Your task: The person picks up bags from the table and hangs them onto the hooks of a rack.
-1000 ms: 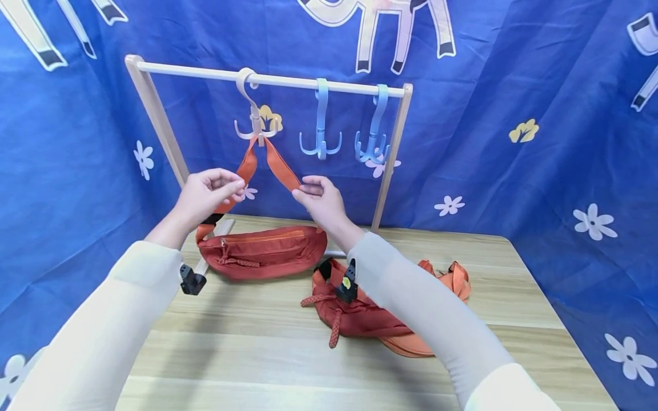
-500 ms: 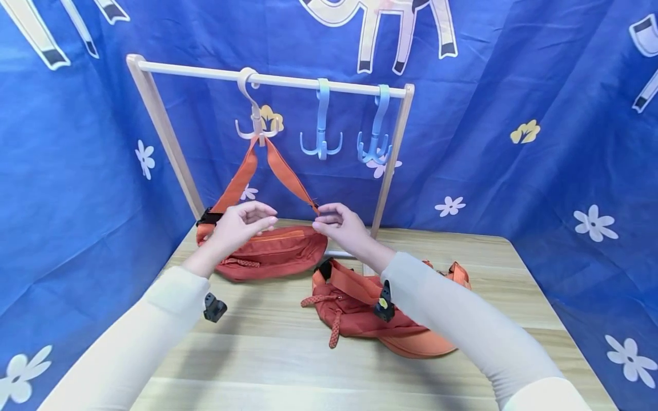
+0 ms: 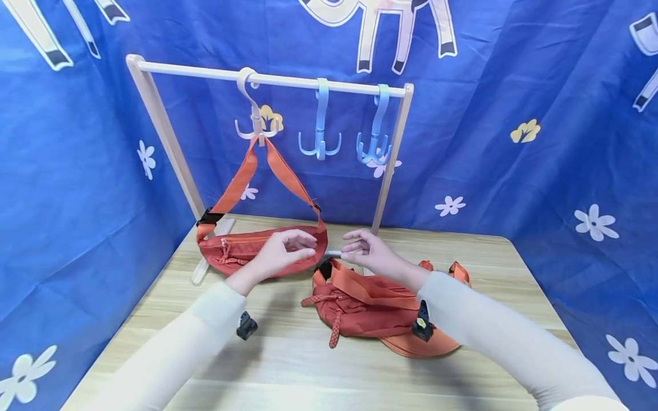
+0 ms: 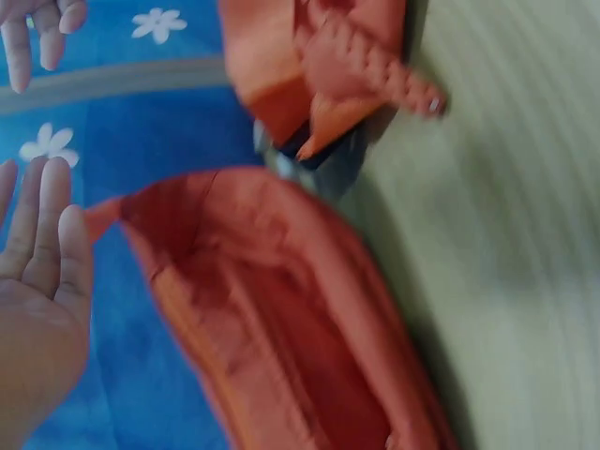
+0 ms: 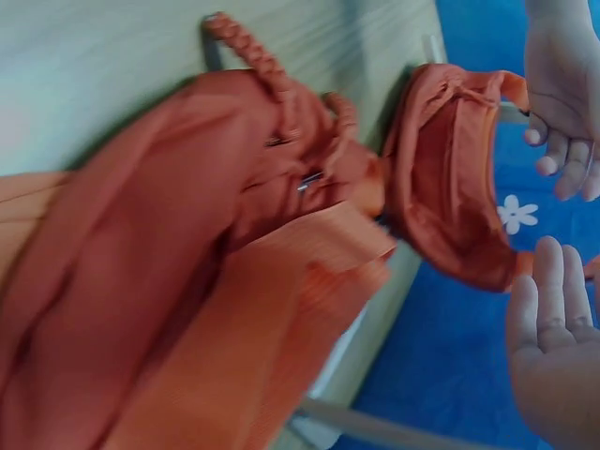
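Observation:
A red waist bag [image 3: 245, 246] hangs by its orange strap [image 3: 239, 184] from a pale pink hook [image 3: 257, 123], its body low by the tabletop. My left hand [image 3: 283, 252] is in front of the bag's right half, fingers loosely bent and holding nothing. Opposite it, my right hand [image 3: 377, 255] hovers above a second red waist bag [image 3: 360, 317], also with nothing in its fingers. That second bag lies on the table with its strap folded over it and braided zip pulls at its left end. In the right wrist view, both palms face each other with fingers extended.
A wooden rack [image 3: 394, 154] carries a white rail [image 3: 288, 81] with two blue hooks [image 3: 321, 128] right of the pink one. An orange piece like a cap brim [image 3: 421, 343] pokes out under the lying bag. Blue patterned cloth [image 3: 478, 142] surrounds the wooden table [image 3: 288, 365].
Both hands have let go of the hanging bag's strap and come down and to the right. The bag stays hanging from the pink hook, its strap now spread in a triangle.

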The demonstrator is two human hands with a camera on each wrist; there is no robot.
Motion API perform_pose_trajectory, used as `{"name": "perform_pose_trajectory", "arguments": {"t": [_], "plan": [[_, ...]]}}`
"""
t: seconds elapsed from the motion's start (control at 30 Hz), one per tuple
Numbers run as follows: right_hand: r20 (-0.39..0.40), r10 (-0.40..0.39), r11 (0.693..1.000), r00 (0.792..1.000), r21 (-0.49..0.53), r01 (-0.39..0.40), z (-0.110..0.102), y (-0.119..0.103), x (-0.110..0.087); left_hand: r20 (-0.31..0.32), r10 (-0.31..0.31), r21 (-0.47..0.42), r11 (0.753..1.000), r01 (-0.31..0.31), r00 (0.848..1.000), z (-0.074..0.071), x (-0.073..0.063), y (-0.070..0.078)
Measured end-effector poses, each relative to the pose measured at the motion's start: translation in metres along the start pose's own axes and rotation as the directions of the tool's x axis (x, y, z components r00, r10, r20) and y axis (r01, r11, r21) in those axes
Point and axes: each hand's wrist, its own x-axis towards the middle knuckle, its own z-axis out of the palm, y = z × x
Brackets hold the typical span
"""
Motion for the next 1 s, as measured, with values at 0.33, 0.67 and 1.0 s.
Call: {"name": "perform_pose_trajectory", "arguments": {"t": [0.33, 0.67, 1.0], "plan": [[0.006, 0.043, 0.999, 0.999, 0.005, -0.043, -0.028, 0.031, -0.028, 0.092, -0.008, -0.089, 0.996, 0.016, 0.996, 0.041, 0.008, -0.020], [0.032, 0.071, 0.997, 0.997, -0.042, -0.069, -0.050, 0.046, -0.045, 0.133, 0.032, -0.065, 0.998, -0.024, 0.991, 0.072, 0.013, -0.014], [0.087, 0.078, 0.995, 0.993, -0.077, -0.071, -0.060, 0.067, -0.060, 0.158, 0.053, 0.095, 0.993, -0.069, 0.986, 0.103, 0.025, -0.054]]}}
